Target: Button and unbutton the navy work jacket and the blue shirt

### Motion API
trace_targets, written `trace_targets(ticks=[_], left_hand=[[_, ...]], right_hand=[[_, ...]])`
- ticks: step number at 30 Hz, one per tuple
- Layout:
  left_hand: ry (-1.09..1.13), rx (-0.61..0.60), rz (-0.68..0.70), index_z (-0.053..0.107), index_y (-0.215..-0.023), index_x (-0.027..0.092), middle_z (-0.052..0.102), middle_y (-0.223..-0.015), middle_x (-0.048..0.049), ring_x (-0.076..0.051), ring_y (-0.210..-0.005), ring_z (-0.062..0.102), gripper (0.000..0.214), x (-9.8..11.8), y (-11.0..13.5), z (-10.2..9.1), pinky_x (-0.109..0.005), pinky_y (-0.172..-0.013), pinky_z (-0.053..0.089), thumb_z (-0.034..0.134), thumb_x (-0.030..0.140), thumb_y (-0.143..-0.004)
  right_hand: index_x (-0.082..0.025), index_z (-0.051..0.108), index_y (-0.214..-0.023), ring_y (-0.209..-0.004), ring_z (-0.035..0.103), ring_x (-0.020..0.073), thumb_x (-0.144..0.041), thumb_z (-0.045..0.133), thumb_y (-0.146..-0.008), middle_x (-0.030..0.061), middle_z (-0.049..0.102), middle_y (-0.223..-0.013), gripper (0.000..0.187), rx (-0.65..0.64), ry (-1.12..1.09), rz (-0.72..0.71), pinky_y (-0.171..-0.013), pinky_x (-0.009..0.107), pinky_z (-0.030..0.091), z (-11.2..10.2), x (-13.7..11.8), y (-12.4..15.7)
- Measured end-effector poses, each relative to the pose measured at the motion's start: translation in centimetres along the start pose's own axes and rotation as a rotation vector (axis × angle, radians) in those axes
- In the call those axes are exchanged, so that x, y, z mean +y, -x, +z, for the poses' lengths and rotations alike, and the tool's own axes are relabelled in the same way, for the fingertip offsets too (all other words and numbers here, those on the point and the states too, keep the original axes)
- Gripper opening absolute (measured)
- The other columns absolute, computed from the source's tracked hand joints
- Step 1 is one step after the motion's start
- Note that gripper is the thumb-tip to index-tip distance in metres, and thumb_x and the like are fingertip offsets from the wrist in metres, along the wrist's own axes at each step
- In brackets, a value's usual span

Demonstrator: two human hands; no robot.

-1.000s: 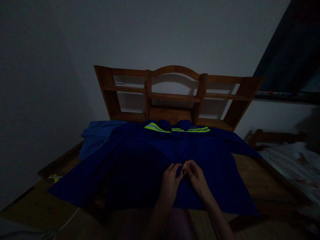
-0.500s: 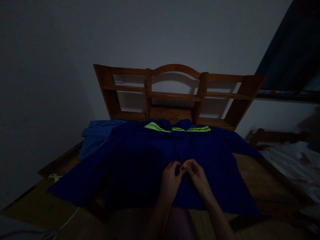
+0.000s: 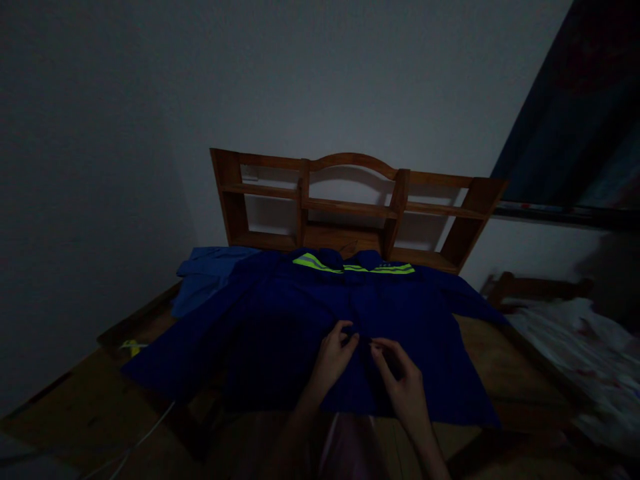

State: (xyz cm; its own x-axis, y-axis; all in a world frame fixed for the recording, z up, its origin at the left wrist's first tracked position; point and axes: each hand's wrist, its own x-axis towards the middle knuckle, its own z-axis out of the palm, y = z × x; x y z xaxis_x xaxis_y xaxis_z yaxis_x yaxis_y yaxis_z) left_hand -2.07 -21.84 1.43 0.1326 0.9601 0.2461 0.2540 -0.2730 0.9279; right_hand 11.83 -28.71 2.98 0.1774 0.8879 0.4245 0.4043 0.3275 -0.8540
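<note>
A dark blue work jacket (image 3: 280,333) with yellow-green and grey reflective bands lies spread out on a wooden desk, its collar toward the back and both sleeves out to the sides. At the lower part of its front opening, my left hand (image 3: 334,353) has its thumb and fingers curled on the cloth edge. Just to the right, my right hand (image 3: 404,383) pinches the other front edge between thumb and index finger. The fingertips of the two hands are slightly apart. It is too dark to make out any button or fastener between them.
A wooden shelf unit (image 3: 350,208) stands at the back against the wall. Lighter blue folded cloth (image 3: 203,277) lies at the left. A small yellow object (image 3: 133,347) and a white cable (image 3: 150,433) are lower left. White bags (image 3: 575,340) lie at the right.
My hands were touching at the fingertips and have come apart, the right one moving slightly right and toward me. The camera view has shifted a little; the jacket lies the same.
</note>
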Motion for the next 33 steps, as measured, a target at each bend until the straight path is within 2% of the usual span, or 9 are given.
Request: trace_targets(ticks=[3, 8, 12, 15, 17, 19, 23, 27, 33], left_hand=[[0.077, 0.031, -0.053, 0.052, -0.116, 0.019, 0.060, -0.070, 0.0009, -0.012, -0.064, 0.056, 0.040, 0.2, 1.9, -1.0, -0.021, -0.060, 0.043, 0.050, 0.042, -0.083], [0.240, -0.012, -0.243, 0.052, -0.116, 0.019, 0.064, -0.074, -0.0018, -0.014, -0.064, 0.060, 0.045, 0.7, 5.7, -1.3, -0.022, -0.055, 0.045, 0.051, 0.048, -0.082], [0.430, 0.042, -0.343, 0.057, -0.113, 0.019, 0.064, -0.108, -0.0097, -0.019, -0.092, 0.063, 0.043, 0.9, 8.4, -0.6, -0.026, -0.069, 0.052, 0.055, 0.046, -0.079], [0.517, 0.139, -0.299, 0.064, -0.105, 0.020, 0.056, -0.125, -0.0106, -0.022, -0.102, 0.060, 0.041, 0.5, 9.8, -0.2, -0.028, -0.077, 0.053, 0.061, 0.046, -0.074], [0.531, 0.150, -0.266, 0.067, -0.096, 0.019, 0.061, -0.116, -0.0111, -0.023, -0.098, 0.062, 0.040, -0.1, 10.2, -0.1, -0.029, -0.077, 0.053, 0.064, 0.048, -0.069], [0.521, 0.133, -0.273, 0.068, -0.086, 0.016, 0.069, -0.095, -0.0107, -0.022, -0.085, 0.065, 0.039, -0.7, 10.2, 0.1, -0.029, -0.072, 0.053, 0.062, 0.052, -0.070], [0.436, 0.036, -0.412, 0.066, -0.065, 0.012, 0.066, -0.060, -0.0083, -0.018, -0.055, 0.062, 0.052, -2.1, 10.1, 1.0, -0.027, -0.056, 0.049, 0.054, 0.062, -0.073], [0.466, -0.012, -0.502, 0.068, -0.072, 0.009, 0.069, -0.065, -0.0124, -0.019, -0.056, 0.064, 0.062, -2.4, 10.3, 1.6, -0.026, -0.053, 0.049, 0.052, 0.069, -0.069], [0.670, 0.111, -0.519, 0.067, -0.076, 0.008, 0.070, -0.076, -0.0145, -0.019, -0.062, 0.065, 0.056, -1.3, 10.8, 1.3, -0.028, -0.058, 0.052, 0.069, 0.061, -0.058]], right_hand=[[-0.027, 0.059, -0.110, -0.108, 0.053, 0.0233, -0.033, 0.057, -0.084, 0.0068, 0.057, -0.115, 0.027, -0.056, 0.141, -0.068, -0.095, 0.038, 0.042, 0.0, -0.4, 3.5], [-0.033, 0.045, -0.130, -0.122, 0.043, 0.0265, -0.034, 0.063, -0.079, 0.0051, 0.044, -0.133, 0.054, -0.193, 0.278, -0.160, -0.100, 0.042, 0.040, 0.5, 0.4, 6.9], [-0.033, 0.050, -0.125, -0.119, 0.046, 0.0237, -0.028, 0.054, -0.085, 0.0051, 0.047, -0.130, 0.040, -0.141, 0.269, -0.166, -0.098, 0.038, 0.042, 0.7, 0.8, 7.1], [-0.030, 0.058, -0.115, -0.112, 0.051, 0.0220, -0.024, 0.048, -0.088, 0.0064, 0.053, -0.121, 0.029, -0.052, 0.234, -0.155, -0.094, 0.035, 0.044, 0.7, 0.8, 6.9], [-0.028, 0.062, -0.108, -0.105, 0.054, 0.0208, -0.025, 0.048, -0.088, 0.0064, 0.057, -0.113, 0.024, -0.022, 0.205, -0.141, -0.089, 0.032, 0.046, 0.5, 0.9, 6.8], [-0.024, 0.065, -0.099, -0.099, 0.056, 0.0200, -0.027, 0.050, -0.087, 0.0062, 0.060, -0.104, 0.020, 0.022, 0.162, -0.117, -0.086, 0.031, 0.046, 0.3, 1.1, 6.5], [-0.017, 0.064, -0.091, -0.087, 0.057, 0.0196, -0.037, 0.060, -0.079, 0.0060, 0.062, -0.090, 0.024, 0.232, 0.065, 0.049, -0.078, 0.029, 0.045, -0.4, 1.8, 5.3], [-0.015, 0.062, -0.091, -0.078, 0.055, 0.0164, -0.043, 0.068, -0.070, 0.0026, 0.060, -0.082, 0.035, 0.314, -0.081, 0.259, -0.069, 0.024, 0.044, -1.0, 2.2, 3.7], [-0.017, 0.060, -0.094, -0.079, 0.054, 0.0154, -0.042, 0.071, -0.067, 0.0013, 0.058, -0.083, 0.039, 0.289, -0.251, 0.323, -0.069, 0.023, 0.043, 0.0, 2.5, 3.9]])
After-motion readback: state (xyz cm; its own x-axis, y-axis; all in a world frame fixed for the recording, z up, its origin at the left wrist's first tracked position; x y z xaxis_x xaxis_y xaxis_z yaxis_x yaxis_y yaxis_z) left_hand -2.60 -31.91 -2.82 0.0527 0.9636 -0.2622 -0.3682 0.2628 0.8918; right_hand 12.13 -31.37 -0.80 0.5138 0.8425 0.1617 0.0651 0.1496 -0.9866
